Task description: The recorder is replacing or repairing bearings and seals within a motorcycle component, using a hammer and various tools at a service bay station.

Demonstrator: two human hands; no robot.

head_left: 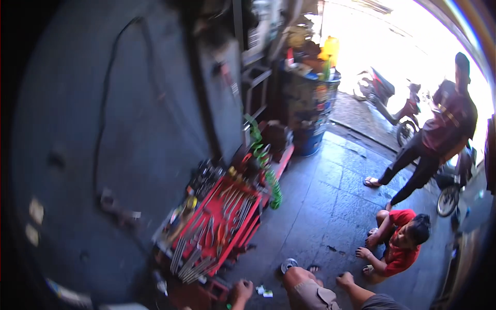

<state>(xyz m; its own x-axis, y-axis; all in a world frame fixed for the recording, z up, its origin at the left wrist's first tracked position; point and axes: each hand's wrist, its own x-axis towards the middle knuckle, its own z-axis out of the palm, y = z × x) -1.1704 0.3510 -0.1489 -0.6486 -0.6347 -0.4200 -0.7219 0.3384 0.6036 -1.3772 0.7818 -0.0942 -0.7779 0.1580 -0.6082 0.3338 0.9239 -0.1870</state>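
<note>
Red paint covers the tool cart (pixel 242 227), which stands on the floor by the big grey wall (pixel 62 113), with shiny wrenches (pixel 237 205) on top. My left hand (pixel 241 292) is near its close end. Those fingers look bent, but I can't tell if they hold something. My right hand (pixel 346 280) is well apart from the cart; its fingers look curled, and I can't tell what, if anything, is inside.

I think a tool could slide off if someone bumps the cart, because they lie loose. The curly green hose (pixel 274 188) could catch on someone and tug things. The round metal part (pixel 289 265) could get kicked, because it sits right by a knee (pixel 295 277).

The cart's long side slants from bottom left to top right, its far end pointing roughly toward the blue drum (pixel 310 143). Many wrenches lie about the same way.
</note>
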